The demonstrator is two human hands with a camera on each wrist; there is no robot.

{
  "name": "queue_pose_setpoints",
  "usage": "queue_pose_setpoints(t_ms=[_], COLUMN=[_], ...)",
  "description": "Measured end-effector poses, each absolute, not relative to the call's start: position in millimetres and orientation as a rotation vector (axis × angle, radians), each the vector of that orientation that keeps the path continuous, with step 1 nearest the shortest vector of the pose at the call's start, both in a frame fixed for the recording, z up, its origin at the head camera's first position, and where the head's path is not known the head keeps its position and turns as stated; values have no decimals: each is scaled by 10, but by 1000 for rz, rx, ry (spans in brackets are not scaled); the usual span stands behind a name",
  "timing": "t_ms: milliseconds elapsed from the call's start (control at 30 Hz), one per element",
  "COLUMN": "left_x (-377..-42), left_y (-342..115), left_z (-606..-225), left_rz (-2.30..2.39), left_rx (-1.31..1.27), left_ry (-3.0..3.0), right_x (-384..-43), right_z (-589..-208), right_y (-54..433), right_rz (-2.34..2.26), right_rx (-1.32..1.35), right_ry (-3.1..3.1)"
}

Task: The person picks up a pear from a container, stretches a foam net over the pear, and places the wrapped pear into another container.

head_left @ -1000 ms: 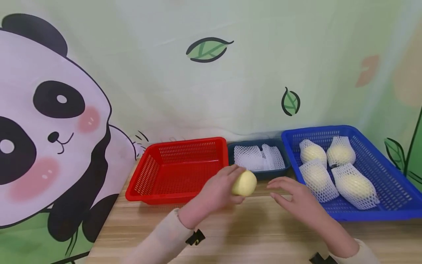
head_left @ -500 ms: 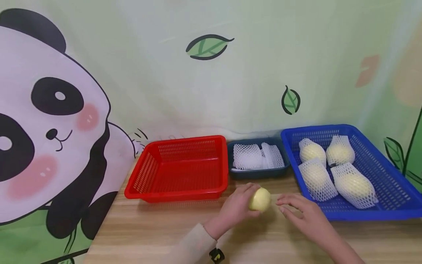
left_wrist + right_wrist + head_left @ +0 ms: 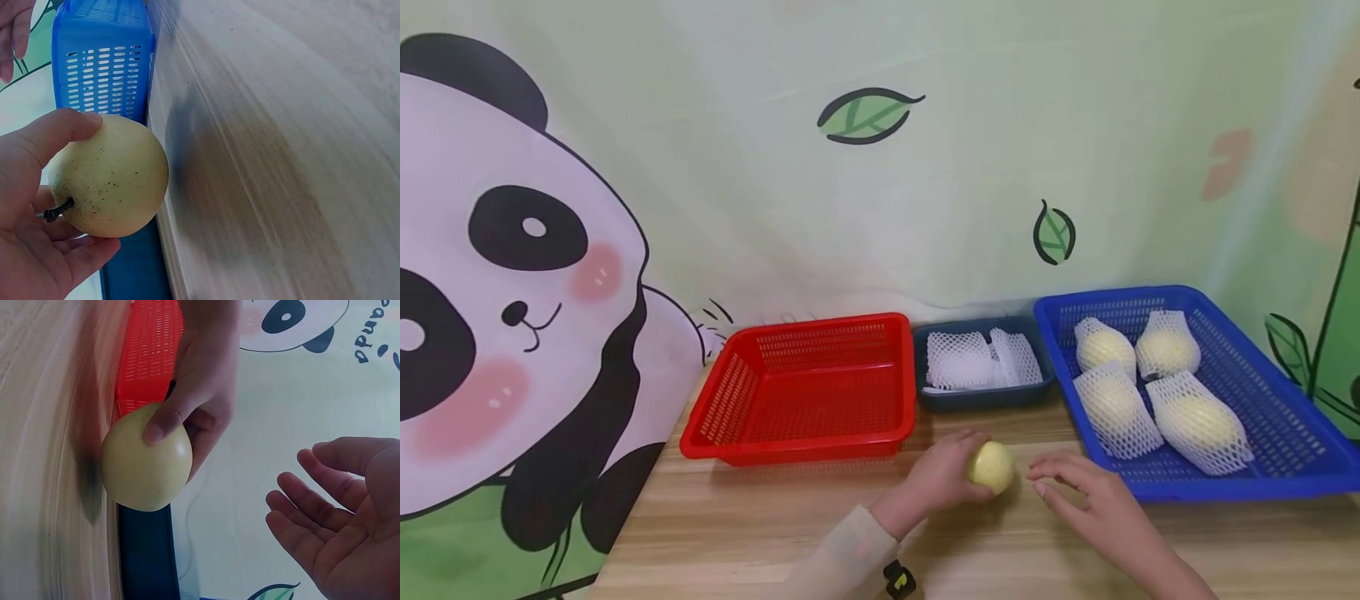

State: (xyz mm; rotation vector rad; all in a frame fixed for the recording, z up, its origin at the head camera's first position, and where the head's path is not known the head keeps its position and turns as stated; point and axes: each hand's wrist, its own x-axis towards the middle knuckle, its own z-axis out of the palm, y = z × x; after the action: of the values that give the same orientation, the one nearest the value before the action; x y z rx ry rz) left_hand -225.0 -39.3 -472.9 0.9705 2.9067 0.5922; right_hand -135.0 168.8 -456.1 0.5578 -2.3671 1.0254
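My left hand [image 3: 942, 477] grips a round pale yellow pear [image 3: 992, 467] from its left side, low over the wooden table. In the left wrist view, the thumb lies on one side of the pear [image 3: 122, 178] and fingers on the other; speckles and a dark stem show near the palm. Just right of the pear, my right hand [image 3: 1093, 498] holds nothing, its fingers relaxed and apart from the fruit. The right wrist view shows that hand [image 3: 344, 519] with its palm turned up beside the pear [image 3: 145, 469].
A red basket [image 3: 808, 450] with nothing in it stands at the left. Behind the hands, a small dark blue tray [image 3: 985, 400] bears white foam net sleeves [image 3: 958, 362]. Several net-wrapped pears [image 3: 1201, 421] lie in the blue basket [image 3: 1292, 433] on the right.
My left hand has carried the pear from in front of the small tray down and to the right, nearer the table. My right hand has shifted slightly lower and to the right.
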Motion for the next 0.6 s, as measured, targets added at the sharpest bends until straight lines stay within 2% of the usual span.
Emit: queue_pose_setpoints(t_ms=[367, 600], left_x=[-2249, -2287], left_y=[-411, -407], left_z=[-4814, -4823], left_rz=[600, 624], left_rx=[900, 892], left_ry=[2874, 2840], right_x=[-1340, -1484], right_z=[-4555, -4128], right_y=[1702, 1842], right_rz=[989, 863], right_rx=[592, 698], right_ry=[-2367, -2457])
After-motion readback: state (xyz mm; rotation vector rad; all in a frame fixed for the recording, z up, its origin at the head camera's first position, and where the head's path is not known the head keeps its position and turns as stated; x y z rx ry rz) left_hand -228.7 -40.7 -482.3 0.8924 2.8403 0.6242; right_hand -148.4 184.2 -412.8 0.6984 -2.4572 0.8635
